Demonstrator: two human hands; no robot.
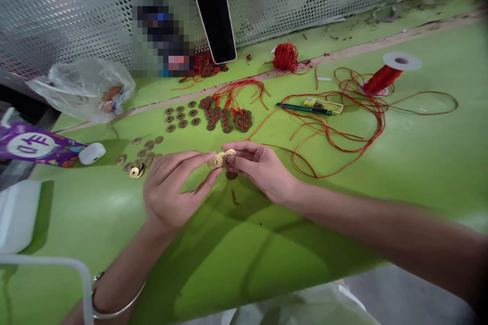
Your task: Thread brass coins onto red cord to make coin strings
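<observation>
Several gold square-holed coins (pixel 216 161) are pinched between both hands above the green table. My left hand (pixel 173 185) holds them from the left between thumb and fingers. From the right, my right hand (pixel 259 165) grips the same little group, its thumb on the front. One dark coin (pixel 231 175) shows just below my right fingers. A short red cord scrap (pixel 234 197) lies on the table nearer me. Loose coins (pixel 142 162) are piled left of my left hand. Beyond the hands, more coins (pixel 182 123) lie in rows beside coin strings tied with red cord (pixel 226 118).
A cord spool (pixel 385 76) stands at the right amid loose red loops. Near it lie a green pen-like tool (pixel 305 108) and a yellow case (pixel 324 105). A phone (pixel 216 24) leans on the perforated panel. Left are a plastic bag (pixel 82 89), purple carton (pixel 36 144) and earbud case (pixel 92 153).
</observation>
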